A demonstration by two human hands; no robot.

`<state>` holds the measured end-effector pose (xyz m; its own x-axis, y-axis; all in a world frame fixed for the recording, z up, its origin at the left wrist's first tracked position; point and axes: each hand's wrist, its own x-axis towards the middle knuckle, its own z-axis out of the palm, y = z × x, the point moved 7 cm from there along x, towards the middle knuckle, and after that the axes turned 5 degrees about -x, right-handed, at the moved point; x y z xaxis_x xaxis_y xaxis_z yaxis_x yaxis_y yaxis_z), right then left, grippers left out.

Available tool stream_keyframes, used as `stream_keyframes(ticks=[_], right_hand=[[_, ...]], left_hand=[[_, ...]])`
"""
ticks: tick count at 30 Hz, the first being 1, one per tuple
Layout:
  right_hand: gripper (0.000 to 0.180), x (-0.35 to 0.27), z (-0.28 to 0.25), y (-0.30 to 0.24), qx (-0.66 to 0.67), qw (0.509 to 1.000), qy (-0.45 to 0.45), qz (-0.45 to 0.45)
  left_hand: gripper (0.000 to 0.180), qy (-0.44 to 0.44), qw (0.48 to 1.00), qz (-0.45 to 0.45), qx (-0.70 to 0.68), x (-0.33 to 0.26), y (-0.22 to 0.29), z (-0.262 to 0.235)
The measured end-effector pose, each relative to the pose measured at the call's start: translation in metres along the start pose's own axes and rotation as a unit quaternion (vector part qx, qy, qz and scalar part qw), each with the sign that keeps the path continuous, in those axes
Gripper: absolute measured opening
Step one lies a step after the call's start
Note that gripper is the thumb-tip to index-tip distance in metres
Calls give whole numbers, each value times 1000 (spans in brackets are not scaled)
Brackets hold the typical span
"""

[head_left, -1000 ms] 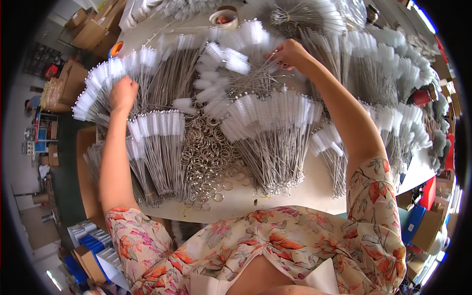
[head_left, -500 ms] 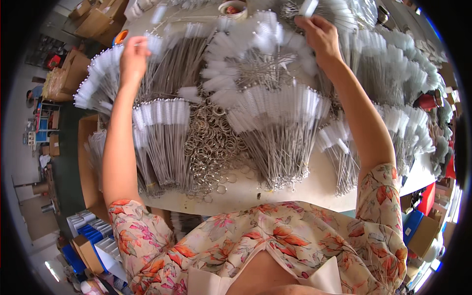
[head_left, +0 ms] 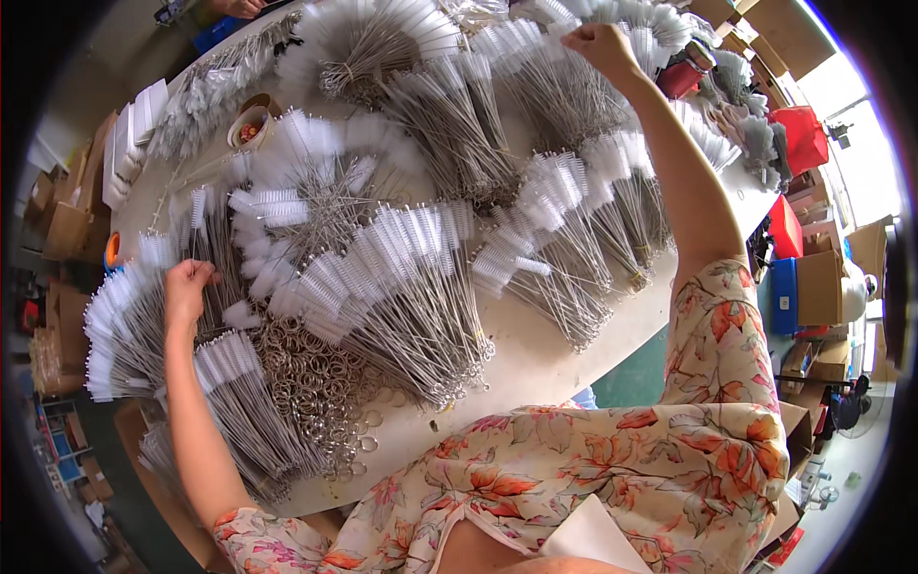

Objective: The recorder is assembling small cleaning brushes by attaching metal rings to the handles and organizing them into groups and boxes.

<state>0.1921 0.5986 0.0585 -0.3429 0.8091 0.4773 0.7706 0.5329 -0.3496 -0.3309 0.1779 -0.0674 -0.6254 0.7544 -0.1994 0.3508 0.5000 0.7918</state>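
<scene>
Flanking left grip (head_left: pixel 187 289) and right grip (head_left: pixel 604 50), white brushes (head_left: pixel 124 320); fingers curled, hold unclear

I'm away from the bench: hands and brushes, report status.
Left hand by left-side brushes, grip unclear. Right hand at far-side brushes, grip unclear. Metal rings heaped between bundles.

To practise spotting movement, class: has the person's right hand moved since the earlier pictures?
Yes: judged against the round tub, the right hand has moved farther to the right, away from the loose brush pile.
</scene>
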Motion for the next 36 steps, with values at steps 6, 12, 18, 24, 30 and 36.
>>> stream_keyframes(ticks=[6, 12, 18, 24, 30, 36], right_hand=[[25, -5, 43, 13, -49, 994, -82, 50], [27, 6, 67, 10, -115, 986, -107, 47], [30, 20, -32, 5, -115, 978, 169, 26], [30, -40, 33, -172, 152, 970, -127, -140], [23, -70, 103, -197, -160, 952, -248, -84], [24, -55, 122, -183, -186, 955, -224, -60]], left_hand=[[12, 18, 988, 78, 134, -2, 20, -12], [16, 250, 939, 237, -25, -36, 50, -82], [26, 227, 915, 182, -280, -132, 86, -78], [30, 187, 921, 113, -324, -213, 61, -53], [27, 169, 900, 56, -399, -271, 13, -21], [25, 210, 871, 9, -444, -324, -37, -17]])
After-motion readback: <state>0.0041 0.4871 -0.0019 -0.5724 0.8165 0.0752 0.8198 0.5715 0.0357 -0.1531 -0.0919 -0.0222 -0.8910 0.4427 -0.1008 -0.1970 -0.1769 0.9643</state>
